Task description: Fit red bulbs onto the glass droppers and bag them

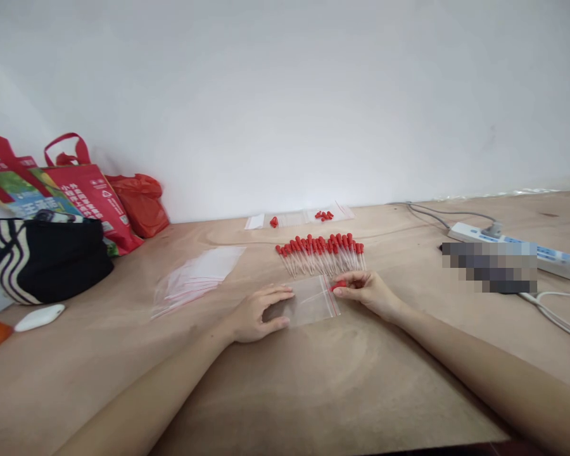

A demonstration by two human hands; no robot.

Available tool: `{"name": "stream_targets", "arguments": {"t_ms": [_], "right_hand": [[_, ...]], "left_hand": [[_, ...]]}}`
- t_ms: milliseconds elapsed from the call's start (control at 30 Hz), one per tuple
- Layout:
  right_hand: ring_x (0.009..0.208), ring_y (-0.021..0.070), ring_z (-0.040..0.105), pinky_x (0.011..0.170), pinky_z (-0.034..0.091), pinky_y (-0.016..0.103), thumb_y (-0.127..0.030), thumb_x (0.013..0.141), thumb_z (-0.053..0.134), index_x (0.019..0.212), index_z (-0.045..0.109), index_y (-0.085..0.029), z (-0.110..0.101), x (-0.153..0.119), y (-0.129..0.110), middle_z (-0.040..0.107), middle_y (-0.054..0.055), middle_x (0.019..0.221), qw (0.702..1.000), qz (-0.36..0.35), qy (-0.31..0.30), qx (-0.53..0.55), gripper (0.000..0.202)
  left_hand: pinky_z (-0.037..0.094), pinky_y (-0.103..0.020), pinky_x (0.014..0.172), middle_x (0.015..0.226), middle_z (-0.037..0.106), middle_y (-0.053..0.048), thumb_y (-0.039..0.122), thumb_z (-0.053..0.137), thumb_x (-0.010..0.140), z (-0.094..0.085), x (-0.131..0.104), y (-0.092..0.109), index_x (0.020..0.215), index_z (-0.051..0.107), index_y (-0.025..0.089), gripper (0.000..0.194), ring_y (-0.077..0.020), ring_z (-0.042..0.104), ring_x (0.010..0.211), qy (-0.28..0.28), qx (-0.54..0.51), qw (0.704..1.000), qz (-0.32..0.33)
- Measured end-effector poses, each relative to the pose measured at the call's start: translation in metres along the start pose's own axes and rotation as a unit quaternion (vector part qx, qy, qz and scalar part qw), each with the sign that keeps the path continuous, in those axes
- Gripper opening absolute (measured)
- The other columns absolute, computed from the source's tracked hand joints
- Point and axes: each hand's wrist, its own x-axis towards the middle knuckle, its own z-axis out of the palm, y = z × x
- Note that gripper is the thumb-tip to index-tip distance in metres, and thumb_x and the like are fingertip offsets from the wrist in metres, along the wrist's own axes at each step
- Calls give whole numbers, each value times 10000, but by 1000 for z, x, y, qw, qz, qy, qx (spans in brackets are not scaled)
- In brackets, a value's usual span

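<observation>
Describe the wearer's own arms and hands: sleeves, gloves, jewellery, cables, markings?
Left hand and right hand: ungloved, slender fingers, no rings seen. Left forearm and right forearm: bare as far as the frame shows; no sleeve, watch, bracelet or cable on either. Fine skin markings: too small to tell.

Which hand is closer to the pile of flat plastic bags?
Left. The left hand is just right of the pile; the right hand is farther off, at the right end of the single clear bag.
</observation>
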Motion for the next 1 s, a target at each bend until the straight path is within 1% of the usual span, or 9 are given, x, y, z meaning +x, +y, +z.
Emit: {"name": "stream_targets", "arguments": {"t_ms": [100, 200, 433, 600, 667, 767, 867, 933, 1000], "right_hand": [[635, 104, 537, 649, 419, 269, -323, 573, 693, 822, 634, -181, -2, -2, -1, 629, -5, 722, 998, -8, -49, -34, 292], [564, 88, 504, 589, 406, 253, -337, 583, 685, 794, 622, -180, -2, -3, 0, 592, -28, 636, 996, -34, -73, -46, 270], [547, 85, 486, 528, 383, 224, -360, 578, 680, 703, 580, -168, -2, 6, 2, 576, -24, 620, 995, -64, -5, -72, 250], [511, 81, 461, 507, 370, 224, -373, 602, 663, 701, 584, -173, 6, 5, 6, 560, -27, 591, 991, -84, -12, -103, 237], [510, 87, 450, 502, 366, 230, -377, 620, 650, 696, 614, -178, 13, 2, 7, 558, -17, 591, 979, -119, -16, -164, 216], [589, 115, 486, 582, 391, 261, -355, 667, 614, 695, 667, -213, 17, 0, 5, 579, 4, 639, 940, -197, -36, -277, 154], [647, 138, 526, 641, 405, 284, -325, 727, 539, 682, 674, -230, 5, 7, 1, 601, 11, 673, 919, -225, -61, -318, 171], [634, 146, 540, 608, 407, 276, -324, 726, 519, 657, 653, -212, -11, 18, -3, 612, 15, 670, 922, -199, -6, -331, 188], [596, 147, 537, 577, 394, 265, -333, 703, 527, 616, 615, -191, -27, 34, -8, 604, 15, 621, 911, -154, 109, -367, 188]], "left_hand": [[279, -402, 998, 1282, 432, -53, 356, 515, 774, -2, -3, -3, 1217, 422, 225, 471, -207, 369, 1191, -17, -11, 1000, 8], [262, -408, 1007, 1291, 421, -52, 357, 517, 776, -1, -3, -4, 1231, 405, 229, 486, -204, 354, 1202, -18, -12, 1000, 15], [276, -406, 1001, 1285, 427, -66, 387, 514, 781, 0, -2, -2, 1229, 408, 216, 491, -212, 355, 1201, -18, -13, 1000, 3], [276, -397, 1005, 1264, 453, -61, 388, 521, 773, 1, 0, -1, 1224, 412, 208, 497, -210, 370, 1191, -7, -13, 1000, 5], [272, -402, 1006, 1259, 457, -63, 383, 515, 777, 2, 1, -1, 1220, 416, 203, 488, -208, 373, 1188, -7, -7, 1000, 5], [272, -409, 1003, 1269, 441, -76, 386, 511, 778, 2, 2, -1, 1224, 413, 197, 495, -213, 367, 1191, -12, 2, 1000, 1], [274, -417, 998, 1291, 410, -73, 396, 504, 782, 3, 1, -1, 1234, 399, 218, 497, -221, 355, 1195, -14, 3, 1000, -4], [286, -415, 988, 1302, 385, -75, 399, 503, 782, 3, 0, -1, 1232, 398, 225, 494, -231, 343, 1198, -13, 3, 1000, -9], [308, -401, 972, 1289, 377, -85, 401, 512, 774, 3, 1, 0, 1217, 412, 218, 490, -239, 350, 1185, -6, 1, 1000, -10]]}}
